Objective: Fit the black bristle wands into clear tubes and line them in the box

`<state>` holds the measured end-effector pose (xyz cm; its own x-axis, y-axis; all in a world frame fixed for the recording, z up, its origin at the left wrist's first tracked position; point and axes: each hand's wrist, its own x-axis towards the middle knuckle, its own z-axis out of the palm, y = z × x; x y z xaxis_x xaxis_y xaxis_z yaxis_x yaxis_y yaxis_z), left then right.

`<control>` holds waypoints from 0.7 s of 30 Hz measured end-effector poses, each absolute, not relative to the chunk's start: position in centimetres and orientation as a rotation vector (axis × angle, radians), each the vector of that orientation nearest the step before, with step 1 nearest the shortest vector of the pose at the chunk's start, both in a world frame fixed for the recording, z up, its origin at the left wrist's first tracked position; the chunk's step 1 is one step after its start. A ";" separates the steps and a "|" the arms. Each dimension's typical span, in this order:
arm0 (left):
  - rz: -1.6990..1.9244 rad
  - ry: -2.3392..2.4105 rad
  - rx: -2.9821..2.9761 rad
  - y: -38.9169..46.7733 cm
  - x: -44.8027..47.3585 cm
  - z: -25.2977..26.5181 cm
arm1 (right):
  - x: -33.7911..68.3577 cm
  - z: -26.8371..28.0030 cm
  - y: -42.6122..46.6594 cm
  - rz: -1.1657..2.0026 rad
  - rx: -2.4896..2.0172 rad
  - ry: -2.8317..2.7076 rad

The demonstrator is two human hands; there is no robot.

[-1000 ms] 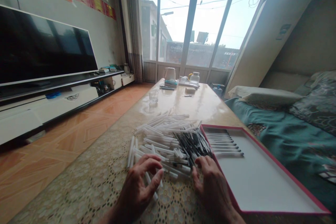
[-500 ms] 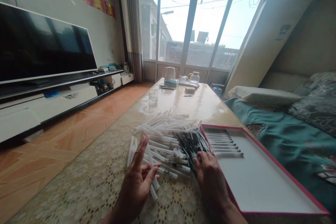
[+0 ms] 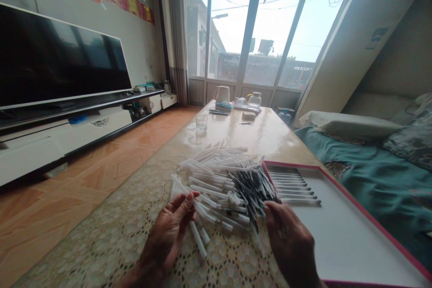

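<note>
My left hand (image 3: 173,229) is closed in a pinch, thumb against fingers, at the near left edge of a heap of whitish translucent pen barrels (image 3: 209,180). A barrel is in its grip, partly covered by the fingers. Loose barrels (image 3: 198,239) stick out below that hand. My right hand (image 3: 290,240) is pinched at the near end of a bundle of thin black pen refills (image 3: 251,184), beside the tray. A blurred thin streak left of its fingertips looks like a refill in the pinch; the fingers hide most of it.
A white tray with a pink rim (image 3: 367,225) at right holds a row of black-tipped pens (image 3: 295,186). Beyond the heap stand a glass (image 3: 201,123), a kettle (image 3: 222,94) and a glass jug (image 3: 254,100). A bed (image 3: 357,162) lies right of the table.
My left hand's spread fingers have closed into a pinch. My right hand has drawn back from the refill bundle, slightly right and nearer. The camera view has shifted a little.
</note>
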<state>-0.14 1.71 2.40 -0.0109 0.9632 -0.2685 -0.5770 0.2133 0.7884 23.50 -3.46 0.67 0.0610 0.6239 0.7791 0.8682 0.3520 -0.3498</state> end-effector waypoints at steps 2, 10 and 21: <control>1.352 0.919 0.465 1.9 -0.3 2.3 | 22.8 1.0 -4.1 -0.282 -1.262 -1.672; 1.379 0.930 0.347 2.6 -0.3 2.2 | 21.3 0.8 -5.3 -0.268 -1.205 -1.764; 1.284 0.926 0.411 2.1 0.2 1.8 | 21.3 1.1 -5.0 -0.172 -1.156 -1.813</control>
<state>0.22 2.05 1.82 0.0024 0.9351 -0.3544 -0.6319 0.2761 0.7242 21.26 -5.00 1.08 -0.1071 0.6330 0.7667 0.7660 0.5441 -0.3423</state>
